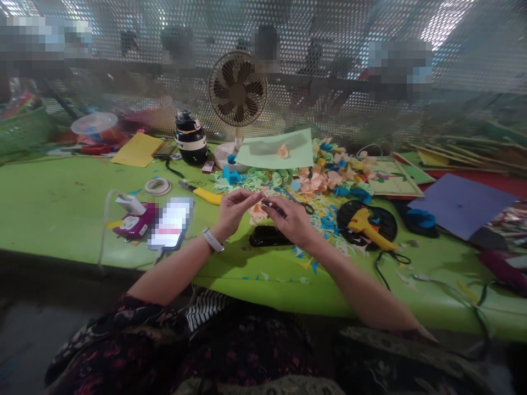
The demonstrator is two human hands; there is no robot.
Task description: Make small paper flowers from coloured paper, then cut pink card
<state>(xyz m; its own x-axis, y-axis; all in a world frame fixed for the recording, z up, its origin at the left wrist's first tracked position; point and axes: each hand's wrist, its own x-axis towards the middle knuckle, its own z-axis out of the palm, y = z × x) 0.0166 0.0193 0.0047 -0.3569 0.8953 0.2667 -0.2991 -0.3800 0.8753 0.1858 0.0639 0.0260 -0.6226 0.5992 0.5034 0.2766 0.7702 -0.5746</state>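
Note:
My left hand (241, 211), a pale watch band (213, 240) at its wrist, pinches with thumb and fingers at something small, mostly hidden. Peach paper (257, 210) shows just under those fingertips. Close beside it, my right hand (288, 219) is closed around a slim dark tool. A black handle loop (307, 208) shows past its far side, so this looks like scissors. Below the hands lies a black stapler-like object (267, 236), partly covered by my right hand. Paper scraps (327, 222) in several colours surround my right hand.
A yellow glue gun (370, 227) rests on a black round pad. Paper flowers (323, 178) are heaped behind, beside a green sheet (275, 151). A yellow cutter (206, 196), tape roll (157, 186), phone (171, 224), bottle (191, 140) and fan (237, 90) stand or lie around.

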